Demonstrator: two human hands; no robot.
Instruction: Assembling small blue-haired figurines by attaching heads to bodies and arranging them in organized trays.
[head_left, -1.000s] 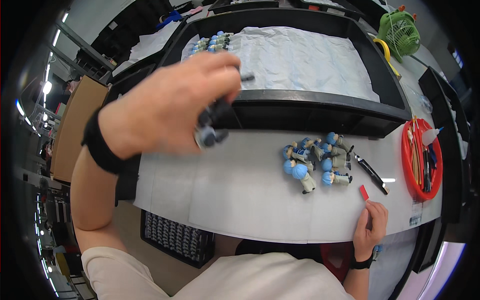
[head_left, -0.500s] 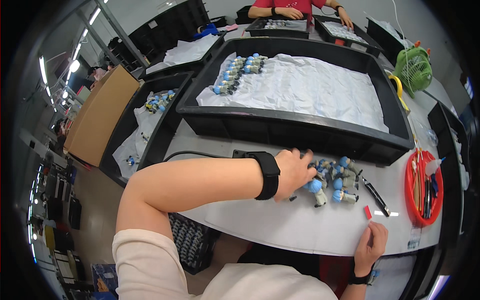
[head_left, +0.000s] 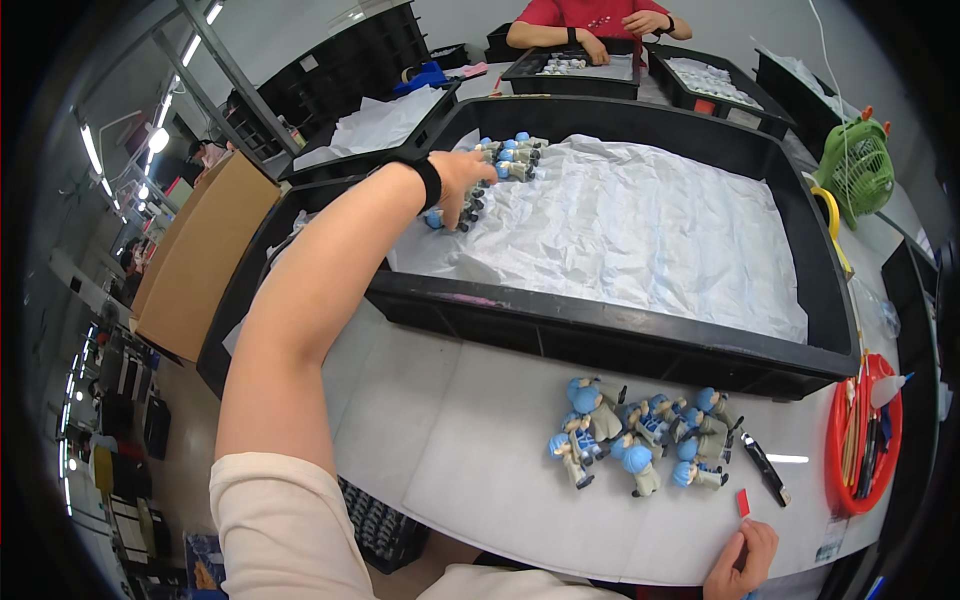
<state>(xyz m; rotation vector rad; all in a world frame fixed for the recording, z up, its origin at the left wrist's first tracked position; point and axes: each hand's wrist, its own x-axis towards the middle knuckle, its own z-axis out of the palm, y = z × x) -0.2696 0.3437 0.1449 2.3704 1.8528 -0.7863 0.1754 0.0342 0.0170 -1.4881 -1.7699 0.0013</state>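
Observation:
My left hand (head_left: 463, 182) reaches over the left end of the large black tray (head_left: 600, 310), with its fingers apart over rows of small blue-haired figurines (head_left: 517, 158). It touches or nearly touches them; its palm side is hidden. My right hand (head_left: 743, 562) rests at the table's near edge, fingers loosely curled and apart, with nothing visible in it. Just beyond its fingertips lies a small red piece (head_left: 743, 503). A group of similar figurines (head_left: 638, 460) lies on the table before the tray, and a black-handled craft knife (head_left: 766, 470) lies to their right.
White crumpled paper (head_left: 640, 230) lines the tray. A red basket (head_left: 838, 490) of brushes and tools stands at the right, below a green fan (head_left: 858, 165). Across the table, a person in red (head_left: 590, 15) works at smaller trays. A cardboard box (head_left: 205, 255) stands left.
My left hand has moved from the figurines on the table up and left into the tray, uncovering figurines at the group's left side. My right hand stays by the red piece. The view has shifted.

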